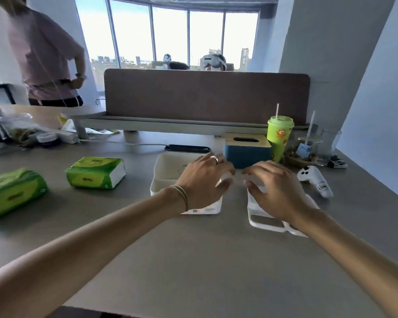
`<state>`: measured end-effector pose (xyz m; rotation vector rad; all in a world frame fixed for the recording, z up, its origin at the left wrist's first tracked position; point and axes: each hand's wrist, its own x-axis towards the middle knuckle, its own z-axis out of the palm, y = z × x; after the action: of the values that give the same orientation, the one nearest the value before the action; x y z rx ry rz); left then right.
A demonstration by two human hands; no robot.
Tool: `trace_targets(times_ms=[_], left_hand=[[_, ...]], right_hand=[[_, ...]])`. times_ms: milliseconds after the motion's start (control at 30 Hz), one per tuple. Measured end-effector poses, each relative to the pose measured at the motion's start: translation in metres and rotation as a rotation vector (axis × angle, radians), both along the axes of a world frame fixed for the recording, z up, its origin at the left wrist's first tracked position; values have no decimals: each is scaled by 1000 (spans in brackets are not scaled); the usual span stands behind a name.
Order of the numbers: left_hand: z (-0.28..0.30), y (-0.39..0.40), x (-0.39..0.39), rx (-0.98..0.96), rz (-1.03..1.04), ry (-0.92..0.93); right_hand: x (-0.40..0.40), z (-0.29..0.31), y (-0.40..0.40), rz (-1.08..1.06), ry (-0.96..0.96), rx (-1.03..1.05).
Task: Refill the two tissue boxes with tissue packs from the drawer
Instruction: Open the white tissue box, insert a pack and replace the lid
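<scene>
Near half of the desk [193, 260] is bare, so we've got open passage in front of both hands. Left side: two green tissue packs [96, 172] [14, 192] lying well apart, with a lane between them. Ahead, the blue tissue box [247, 152] and the divider panel [205, 97] block the way. Right is tight: green cup [279, 140], glass jars [308, 145] (straws sticking up), white controller [315, 181].

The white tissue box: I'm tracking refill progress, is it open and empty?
Open and empty: the white tissue box shows bare inside, and its lid lies beside it on the desk.
</scene>
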<state>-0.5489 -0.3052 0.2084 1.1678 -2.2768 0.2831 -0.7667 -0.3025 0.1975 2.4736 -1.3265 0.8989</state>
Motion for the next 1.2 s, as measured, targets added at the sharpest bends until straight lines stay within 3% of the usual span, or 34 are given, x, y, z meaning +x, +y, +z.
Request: trace_targets(times_ms=[467,700,967,1200], left_hand=[[38,-2,229,-43,436,123],[16,-31,320,110,655,212],[-23,-69,363,486,812,359],[-47,-76,359,490,847,389]], right_hand=[[247,30,-48,320,-80,109],[333,23,-90,270,57,353],[386,-5,-128,194,232,648],[396,-19,-135,266,203,705]])
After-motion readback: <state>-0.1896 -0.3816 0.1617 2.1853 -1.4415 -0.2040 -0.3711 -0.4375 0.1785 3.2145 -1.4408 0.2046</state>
